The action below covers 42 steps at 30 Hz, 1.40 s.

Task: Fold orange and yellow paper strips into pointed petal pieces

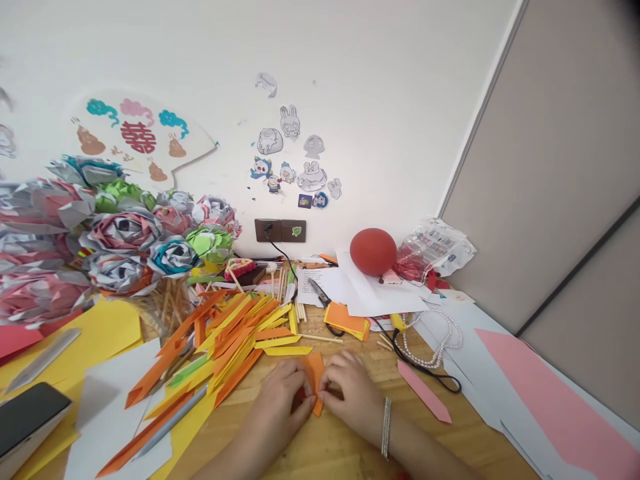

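Observation:
A small orange piece of paper stands between my two hands, low over the wooden table, with a fold down its length. My left hand is closed on its left edge, thumb and forefinger together. On the other side my right hand, with a bracelet at the wrist, pinches its right edge. Left of my hands lies a heap of folded orange and yellow paper strips. Just beyond them is a small stack of orange and yellow paper, resting over black-handled scissors.
Paper flowers crowd the left side, above yellow sheets and a phone. A red balloon sits at the back. To the right are a bead string, a black cable and a pink strip.

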{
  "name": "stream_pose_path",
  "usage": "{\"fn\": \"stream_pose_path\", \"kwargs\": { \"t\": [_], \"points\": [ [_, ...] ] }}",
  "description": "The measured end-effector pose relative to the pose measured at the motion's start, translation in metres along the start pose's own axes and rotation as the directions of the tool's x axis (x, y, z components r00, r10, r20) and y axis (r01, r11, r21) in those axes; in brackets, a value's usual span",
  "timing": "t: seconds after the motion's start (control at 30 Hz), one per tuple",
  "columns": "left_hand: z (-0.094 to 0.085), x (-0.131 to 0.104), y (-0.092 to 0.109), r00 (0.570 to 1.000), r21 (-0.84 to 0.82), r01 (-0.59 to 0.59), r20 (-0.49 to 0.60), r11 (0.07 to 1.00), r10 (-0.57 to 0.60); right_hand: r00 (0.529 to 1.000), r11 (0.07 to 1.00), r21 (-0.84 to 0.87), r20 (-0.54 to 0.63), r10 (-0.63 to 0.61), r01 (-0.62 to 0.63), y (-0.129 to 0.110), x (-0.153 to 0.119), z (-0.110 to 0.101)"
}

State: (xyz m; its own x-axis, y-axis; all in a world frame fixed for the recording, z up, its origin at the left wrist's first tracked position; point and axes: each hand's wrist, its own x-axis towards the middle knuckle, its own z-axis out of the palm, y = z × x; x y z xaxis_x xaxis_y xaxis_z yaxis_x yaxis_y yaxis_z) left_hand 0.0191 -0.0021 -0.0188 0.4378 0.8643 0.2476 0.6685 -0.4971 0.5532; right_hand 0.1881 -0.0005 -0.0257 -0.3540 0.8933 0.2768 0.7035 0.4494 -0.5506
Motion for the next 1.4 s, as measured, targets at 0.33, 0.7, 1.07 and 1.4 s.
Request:
{"fn": "stream_pose_path", "kwargs": {
  "t": [0.33,0.7,1.07,1.4],
  "points": [
    [0.004,0.0,0.0,0.999,0.066,0.047,-0.02,0.997,-0.046,0.996,0.997,-0.031,-0.058,0.062,-0.064,-0.006,-0.006,0.005],
    [0.002,-0.002,0.0,0.999,0.043,0.044,-0.018,0.998,-0.043,0.995,0.996,-0.016,-0.038,0.088,-0.089,0.0,-0.006,0.001],
    [0.001,-0.005,-0.001,0.994,0.071,0.074,-0.084,0.995,-0.068,0.995,0.994,-0.049,-0.024,0.097,-0.098,-0.003,-0.005,-0.001],
    [-0.009,-0.003,-0.009,0.987,0.183,0.136,-0.113,0.974,-0.116,0.992,0.991,-0.04,-0.016,0.124,-0.125,-0.004,-0.007,0.002]
  ]
}}
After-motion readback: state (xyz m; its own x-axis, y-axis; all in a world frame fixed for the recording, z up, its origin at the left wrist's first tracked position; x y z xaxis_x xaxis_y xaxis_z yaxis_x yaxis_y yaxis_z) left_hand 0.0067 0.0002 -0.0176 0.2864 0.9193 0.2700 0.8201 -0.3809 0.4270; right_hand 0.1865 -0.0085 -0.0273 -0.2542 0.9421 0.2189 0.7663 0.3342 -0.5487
